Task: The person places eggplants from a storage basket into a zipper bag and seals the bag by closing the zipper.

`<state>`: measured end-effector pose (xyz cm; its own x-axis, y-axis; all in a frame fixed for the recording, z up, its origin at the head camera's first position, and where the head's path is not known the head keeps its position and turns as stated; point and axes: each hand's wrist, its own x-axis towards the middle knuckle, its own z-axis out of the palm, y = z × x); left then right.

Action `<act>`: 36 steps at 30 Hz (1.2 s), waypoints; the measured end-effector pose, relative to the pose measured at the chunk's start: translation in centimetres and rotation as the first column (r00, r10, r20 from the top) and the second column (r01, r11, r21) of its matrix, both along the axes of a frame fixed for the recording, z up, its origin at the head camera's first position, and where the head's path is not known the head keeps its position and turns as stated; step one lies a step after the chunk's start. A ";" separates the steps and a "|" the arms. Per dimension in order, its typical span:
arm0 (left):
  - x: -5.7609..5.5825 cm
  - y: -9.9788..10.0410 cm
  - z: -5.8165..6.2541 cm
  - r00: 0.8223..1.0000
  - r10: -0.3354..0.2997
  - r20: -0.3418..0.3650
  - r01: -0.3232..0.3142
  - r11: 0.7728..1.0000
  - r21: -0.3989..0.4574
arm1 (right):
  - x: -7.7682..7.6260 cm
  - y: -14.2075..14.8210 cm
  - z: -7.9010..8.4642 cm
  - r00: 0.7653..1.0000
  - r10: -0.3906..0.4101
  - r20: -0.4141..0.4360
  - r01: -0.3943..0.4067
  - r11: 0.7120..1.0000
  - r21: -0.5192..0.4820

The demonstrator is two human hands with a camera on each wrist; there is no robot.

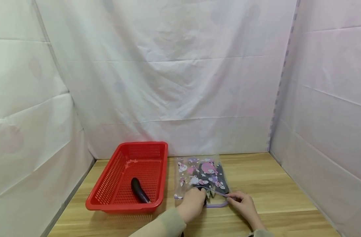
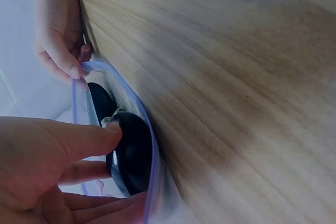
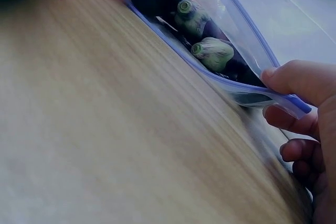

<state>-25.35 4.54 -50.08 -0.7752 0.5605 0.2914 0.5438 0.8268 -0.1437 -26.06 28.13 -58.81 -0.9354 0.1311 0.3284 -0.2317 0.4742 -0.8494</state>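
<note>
Pinches 1 dark purple eggplant [image 2: 134, 153] in left grip [image 1: 193, 200], closed down to about its width, with thumb on the skin and fingers along the opposite side. Keep this eggplant logged at the mouth of a clear printed zip bag [image 1: 201, 174], with fingers reaching inside. Pinches the zip-edge corner of same bag in right grip [image 1: 242, 204], with thumb and index finger closed on the plastic, other fingers curled below. Gapes wide at bag mouth between the 2 grips, bordered by purple zip strip [image 3: 252, 24].

Note 2 more inside bag, stem ends toward the mouth: first green-capped eggplant [image 3: 191, 20] just beside the held eggplant, second green-capped eggplant [image 3: 212, 53] nearer right grip. Can't count deeper contents; partly hidden by pink, white and purple cartoon print.

Lies flat on wood-grain desk [image 1: 257, 177], just right of red perforated basket [image 1: 121, 208]. Holds 1 loose eggplant [image 1: 139, 190] in basket: slanted, slightly curved, glossy, toward near right corner. Backed by creased white curtain [image 1: 174, 82], hung along left and right sides too. Shows pale sleeve [image 1: 171, 222] on left arm.
</note>
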 end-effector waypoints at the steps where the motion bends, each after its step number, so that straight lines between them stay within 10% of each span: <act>1: -0.1 0.2 -0.1 1.000 0.016 0.008 -0.016 1.000 -0.008 | 0.0 0.0 0.0 1.000 0.002 -0.005 -0.002 1.000 0.000; 6: -0.2 0.9 -0.1 0.982 0.109 0.154 -0.101 0.993 -0.056 | 0.0 0.0 -0.1 0.999 0.010 -0.035 -0.010 1.000 0.003; 11: -0.2 1.3 0.2 0.924 0.174 0.341 -0.165 0.985 -0.055 | -0.1 0.1 -0.1 0.999 0.011 -0.038 -0.011 1.000 -0.008; 16: -0.4 1.1 0.0 0.902 0.193 0.386 -0.187 0.981 -0.053 | -0.2 0.1 -0.2 1.000 0.015 -0.019 -0.015 1.000 -0.011; 27: -1.0 0.4 -0.6 0.909 0.181 0.376 -0.178 0.983 -0.042 | -0.2 -0.1 -0.5 1.000 0.011 -0.021 -0.012 1.000 -0.008; 36: 1.2 -0.6 0.4 0.917 0.096 0.387 -0.093 0.995 -0.025 | 0.0 0.0 -0.3 0.997 0.020 -0.069 -0.021 1.000 -0.011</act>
